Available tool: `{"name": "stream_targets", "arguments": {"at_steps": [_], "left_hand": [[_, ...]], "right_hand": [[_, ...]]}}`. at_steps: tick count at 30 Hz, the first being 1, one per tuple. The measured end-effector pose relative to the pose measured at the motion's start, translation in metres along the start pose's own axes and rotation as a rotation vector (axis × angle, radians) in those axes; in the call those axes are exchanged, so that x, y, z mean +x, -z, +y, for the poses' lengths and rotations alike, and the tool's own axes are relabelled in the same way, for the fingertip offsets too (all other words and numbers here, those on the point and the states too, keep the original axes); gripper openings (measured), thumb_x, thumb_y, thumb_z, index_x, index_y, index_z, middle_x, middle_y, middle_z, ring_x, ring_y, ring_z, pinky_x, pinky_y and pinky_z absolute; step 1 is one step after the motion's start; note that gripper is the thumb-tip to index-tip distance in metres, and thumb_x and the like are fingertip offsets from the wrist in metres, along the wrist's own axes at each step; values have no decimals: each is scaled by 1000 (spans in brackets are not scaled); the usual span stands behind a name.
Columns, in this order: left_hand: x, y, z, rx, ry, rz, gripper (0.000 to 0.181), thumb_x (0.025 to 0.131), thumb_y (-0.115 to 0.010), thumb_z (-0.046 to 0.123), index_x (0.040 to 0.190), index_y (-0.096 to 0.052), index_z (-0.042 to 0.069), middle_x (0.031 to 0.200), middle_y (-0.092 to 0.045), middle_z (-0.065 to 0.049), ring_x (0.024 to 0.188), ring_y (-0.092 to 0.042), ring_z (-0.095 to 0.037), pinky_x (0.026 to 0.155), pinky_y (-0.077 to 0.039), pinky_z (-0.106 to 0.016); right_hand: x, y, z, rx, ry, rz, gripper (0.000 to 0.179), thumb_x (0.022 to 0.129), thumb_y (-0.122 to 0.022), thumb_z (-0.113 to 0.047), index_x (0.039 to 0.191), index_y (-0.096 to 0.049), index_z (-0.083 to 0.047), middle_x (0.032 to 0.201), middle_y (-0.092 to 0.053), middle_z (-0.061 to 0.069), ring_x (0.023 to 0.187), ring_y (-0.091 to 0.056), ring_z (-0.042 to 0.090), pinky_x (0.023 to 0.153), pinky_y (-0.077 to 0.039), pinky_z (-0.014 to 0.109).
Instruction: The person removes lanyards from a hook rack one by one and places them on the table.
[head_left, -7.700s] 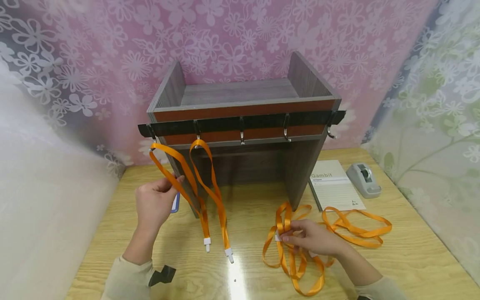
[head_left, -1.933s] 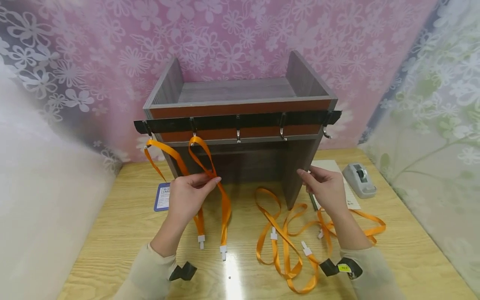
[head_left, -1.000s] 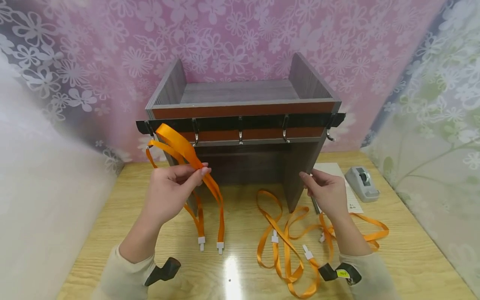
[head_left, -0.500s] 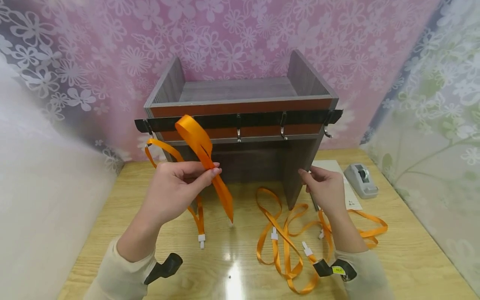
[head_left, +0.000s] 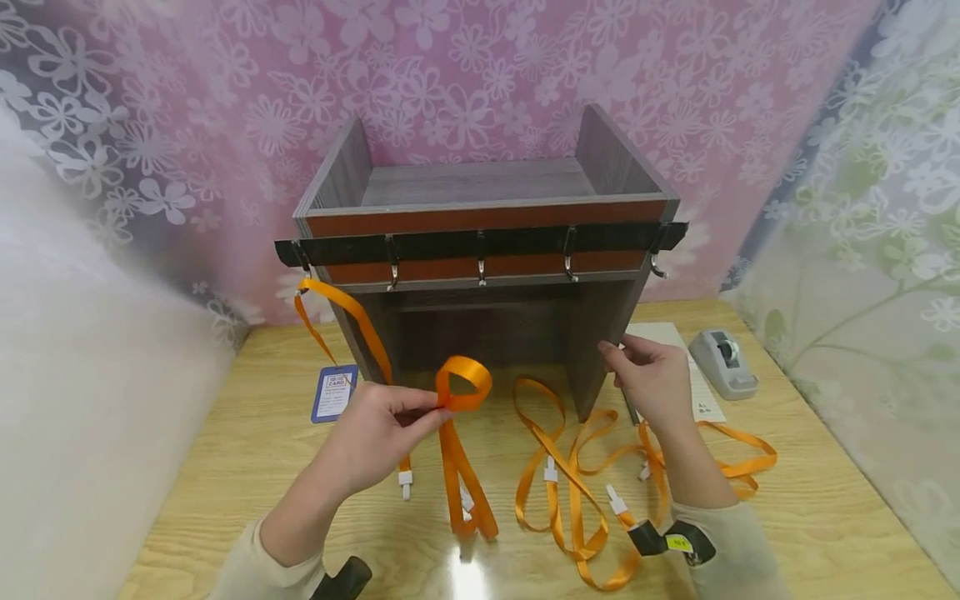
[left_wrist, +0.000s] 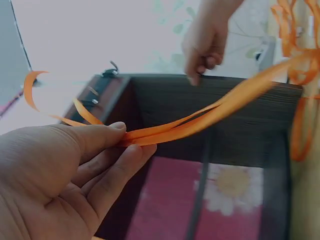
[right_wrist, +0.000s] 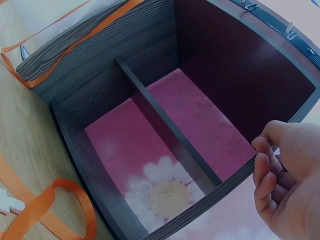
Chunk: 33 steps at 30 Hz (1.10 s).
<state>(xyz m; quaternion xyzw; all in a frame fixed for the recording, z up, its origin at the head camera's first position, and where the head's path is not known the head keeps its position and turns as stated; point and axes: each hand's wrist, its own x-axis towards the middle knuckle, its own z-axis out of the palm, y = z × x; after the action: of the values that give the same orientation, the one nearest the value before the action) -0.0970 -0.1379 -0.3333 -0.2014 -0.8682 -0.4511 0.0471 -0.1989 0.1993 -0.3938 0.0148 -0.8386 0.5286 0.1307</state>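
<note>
Two hands are in view. An orange lanyard point(head_left: 459, 417) is pinched between thumb and fingers of the left hand point(head_left: 375, 433), in front of the wooden shelf unit point(head_left: 487, 250); its loop curls up just right of the fingertips, and its tail drops onto the table point(head_left: 247, 467) near the middle. The right hand point(head_left: 652, 383) is held at the shelf unit's right front edge, fingers loosely curled, nothing gripped. A second lanyard point(head_left: 337, 317) is hung from the leftmost hook point(head_left: 303, 265) on the black hook rail point(head_left: 480, 243); a blue ID card point(head_left: 334, 392) is seen by it, text too small to be read. More loose lanyards point(head_left: 577, 492) are piled on the table near the right hand. Far right: a booklet point(head_left: 701, 383) and a grey tape dispenser point(head_left: 723, 360).
</note>
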Motion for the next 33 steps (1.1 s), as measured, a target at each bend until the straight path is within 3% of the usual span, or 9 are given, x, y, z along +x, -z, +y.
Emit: {"name": "stream_targets", "arguments": {"at_steps": [6,12,16,20,24,29,33], "left_hand": [[-6,-9,-27,-16,136,-24,17,91,-72,9,106,-78,3,98,-78,-10,76,-70,-9,66,-57,-20],[-9,-21,-59,-34,177,-28,22,92,-70,3,112,-77,7,107,-77,-10,89,-74,-18,72,-58,-21],[-11,-35,-77,48,166,-48,23,92,-69,1,112,-78,9,109,-76,-9,86,-72,-14,69,-56,-19],[-11,-45,-90,128,157,-78,24,92,-68,1,110,-79,11,107,-77,-9,66,-63,-8,56,-49,-18],[-12,-51,-101,119,190,-118,24,92,-67,0,111,-78,10,108,-77,-10,55,-50,-7,52,-44,-19],[-16,-56,-113,49,202,-153,23,93,-67,2,114,-76,4,110,-76,-12,82,-71,-16,66,-55,-19],[-21,-57,-122,-23,190,-185,26,94,-68,6,118,-73,0,113,-75,-14,95,-74,-23,73,-58,-22]], "right_hand": [[-1,0,0,25,-15,7,34,92,-72,-32,102,-77,0,59,-64,-13,52,-58,9,57,-51,21],[-2,0,2,48,-52,10,38,92,-73,-33,107,-76,1,62,-68,-7,53,-59,8,60,-53,20],[-1,0,1,58,-51,16,38,91,-73,-31,110,-75,1,61,-68,-7,52,-59,7,61,-53,19],[0,0,0,50,-34,18,36,92,-73,-30,109,-76,2,60,-66,-12,52,-59,7,61,-52,18],[0,-1,-1,57,-31,14,35,92,-73,-29,107,-76,2,58,-64,-16,52,-58,8,59,-52,19],[0,-2,-3,80,-38,25,33,91,-74,-25,107,-75,3,58,-63,-16,52,-58,8,57,-52,19],[-1,-3,-4,94,-59,27,34,90,-75,-24,111,-75,3,58,-64,-17,52,-59,5,59,-53,18]]}}
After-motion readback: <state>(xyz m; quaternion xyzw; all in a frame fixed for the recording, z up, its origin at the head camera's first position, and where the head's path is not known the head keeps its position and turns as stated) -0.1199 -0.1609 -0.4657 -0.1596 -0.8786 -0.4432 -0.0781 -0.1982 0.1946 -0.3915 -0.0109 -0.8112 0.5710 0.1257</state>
